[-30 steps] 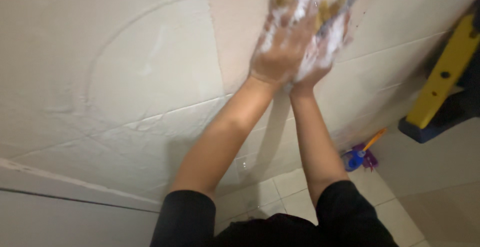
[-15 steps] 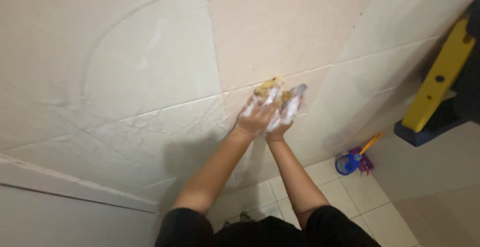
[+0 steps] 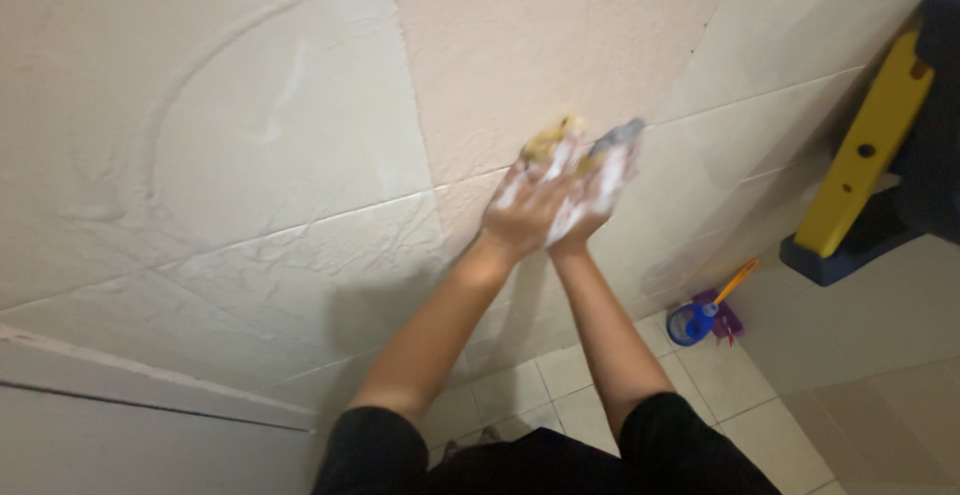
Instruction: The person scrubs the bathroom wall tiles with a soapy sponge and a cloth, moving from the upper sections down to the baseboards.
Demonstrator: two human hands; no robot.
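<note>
Both hands are pressed up against the tiled wall (image 3: 250,155), one over the other, covered in white soap foam. The left hand (image 3: 525,213) lies flat with fingers stretched out, on top of a yellow sponge (image 3: 552,138) that peeks past the fingertips. The right hand (image 3: 597,195) sits just beside it, also foamy, over something grey; it's too blurry to tell how tight either grip is. Suds streak the tiles all around. Down on the floor there's a blue brush with an orange handle (image 3: 705,310), and a yellow and blue stool (image 3: 865,170) off to the side.
</note>
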